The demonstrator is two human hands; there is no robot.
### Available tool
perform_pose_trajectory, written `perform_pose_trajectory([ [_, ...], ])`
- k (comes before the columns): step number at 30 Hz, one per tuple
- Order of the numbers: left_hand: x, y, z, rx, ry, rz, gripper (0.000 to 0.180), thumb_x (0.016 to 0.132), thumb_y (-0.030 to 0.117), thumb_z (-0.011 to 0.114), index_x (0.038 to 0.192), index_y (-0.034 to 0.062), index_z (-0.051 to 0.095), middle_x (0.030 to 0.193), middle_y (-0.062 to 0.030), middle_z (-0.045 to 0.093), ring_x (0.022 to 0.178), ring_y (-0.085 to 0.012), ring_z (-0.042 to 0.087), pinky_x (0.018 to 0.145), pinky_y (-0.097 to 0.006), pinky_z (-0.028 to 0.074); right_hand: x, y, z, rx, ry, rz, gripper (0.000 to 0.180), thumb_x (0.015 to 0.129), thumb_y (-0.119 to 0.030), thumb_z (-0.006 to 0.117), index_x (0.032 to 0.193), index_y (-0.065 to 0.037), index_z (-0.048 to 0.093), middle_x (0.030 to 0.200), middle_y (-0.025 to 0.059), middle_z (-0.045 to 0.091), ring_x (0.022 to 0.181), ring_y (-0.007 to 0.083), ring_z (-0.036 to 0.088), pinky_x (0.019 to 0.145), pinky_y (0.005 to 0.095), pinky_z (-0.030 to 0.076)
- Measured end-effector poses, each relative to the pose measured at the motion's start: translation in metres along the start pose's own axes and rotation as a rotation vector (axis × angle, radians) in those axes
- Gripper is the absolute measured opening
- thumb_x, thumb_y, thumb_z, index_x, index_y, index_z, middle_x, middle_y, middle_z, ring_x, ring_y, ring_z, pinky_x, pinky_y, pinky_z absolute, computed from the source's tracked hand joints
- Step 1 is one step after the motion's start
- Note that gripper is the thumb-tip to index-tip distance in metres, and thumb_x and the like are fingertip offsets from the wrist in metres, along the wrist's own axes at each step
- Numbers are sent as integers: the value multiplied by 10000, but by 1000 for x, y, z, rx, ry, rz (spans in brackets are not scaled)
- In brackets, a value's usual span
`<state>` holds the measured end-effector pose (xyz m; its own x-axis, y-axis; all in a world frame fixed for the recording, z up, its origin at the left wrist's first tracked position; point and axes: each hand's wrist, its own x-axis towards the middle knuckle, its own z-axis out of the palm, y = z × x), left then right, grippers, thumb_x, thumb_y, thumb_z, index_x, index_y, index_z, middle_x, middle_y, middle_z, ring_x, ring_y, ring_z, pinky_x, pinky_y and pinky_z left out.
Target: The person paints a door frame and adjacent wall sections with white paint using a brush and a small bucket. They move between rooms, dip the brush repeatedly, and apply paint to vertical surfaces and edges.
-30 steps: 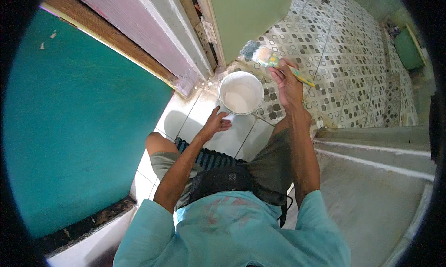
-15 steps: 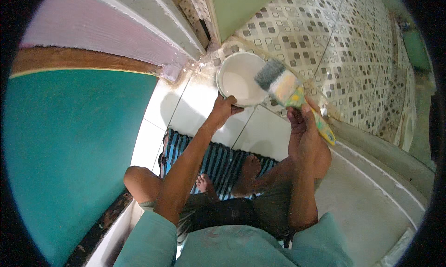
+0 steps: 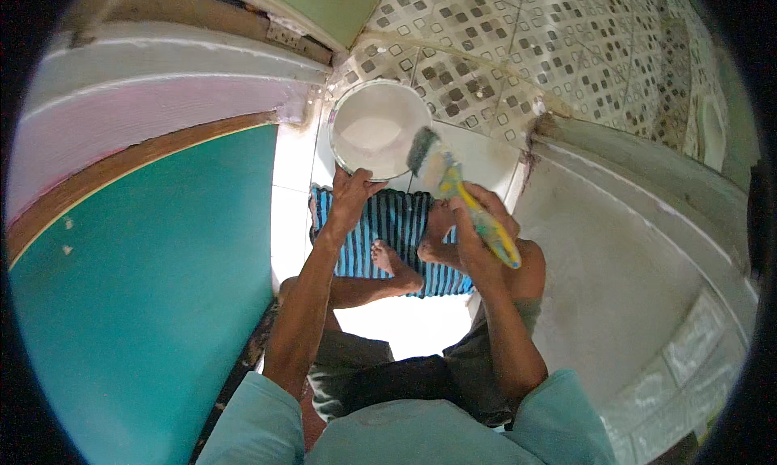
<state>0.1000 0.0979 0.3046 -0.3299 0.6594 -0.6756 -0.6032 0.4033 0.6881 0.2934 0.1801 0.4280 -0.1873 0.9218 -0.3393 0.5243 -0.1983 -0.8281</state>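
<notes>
A round white bucket (image 3: 380, 97) stands in front of me with pale, whitish paint (image 3: 379, 133) in the bottom. My left hand (image 3: 353, 198) is closed on its near rim, thumb and fingers at the edge. In my right hand (image 3: 486, 214) is a wide paintbrush (image 3: 442, 170) with a yellow-green, paint-smeared handle. Its dark bristles point up and left, at the bucket's right rim; whether they touch it I cannot tell.
A blue-and-black striped mat (image 3: 364, 230) lies under my feet on white tiles. On the left stands a teal panel (image 3: 154, 287) with a wooden edge and a pink painted surface (image 3: 154, 125) above. Patterned tiles (image 3: 486, 52) spread beyond; a pale wall (image 3: 615, 263) rises on the right.
The view has turned, so the bucket and mat sit further left. My right hand has brought the paintbrush left and lower, with its bristles more upright. My left hand keeps hold of the bucket's rim.
</notes>
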Motion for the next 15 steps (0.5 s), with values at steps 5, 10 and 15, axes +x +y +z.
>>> perform_pose_trajectory([
  [5,-94,62,25,-5,-84,-9,562,857,27,436,1371,17,210,1256,-186,476,1065,-275,586,863,-378,554,-45,-63,-41,34,4,-424,256,805,-123,673,1034,-20,623,917,153,659,823,271,656,781,359,512],
  [10,-214,150,63,6,-54,-55,503,880,19,422,1341,-4,224,1259,-200,463,1066,-305,584,876,-391,552,-79,-185,-96,-17,-148,-460,237,808,-90,671,1022,3,637,936,170,667,789,240,674,708,315,521],
  [15,-328,221,89,75,-156,-30,513,879,-6,428,1350,10,225,1263,-203,462,1070,-312,582,886,-397,544,-111,-292,-149,-235,-342,-619,278,777,-122,664,1030,-12,638,960,174,657,852,349,639,759,378,507],
])
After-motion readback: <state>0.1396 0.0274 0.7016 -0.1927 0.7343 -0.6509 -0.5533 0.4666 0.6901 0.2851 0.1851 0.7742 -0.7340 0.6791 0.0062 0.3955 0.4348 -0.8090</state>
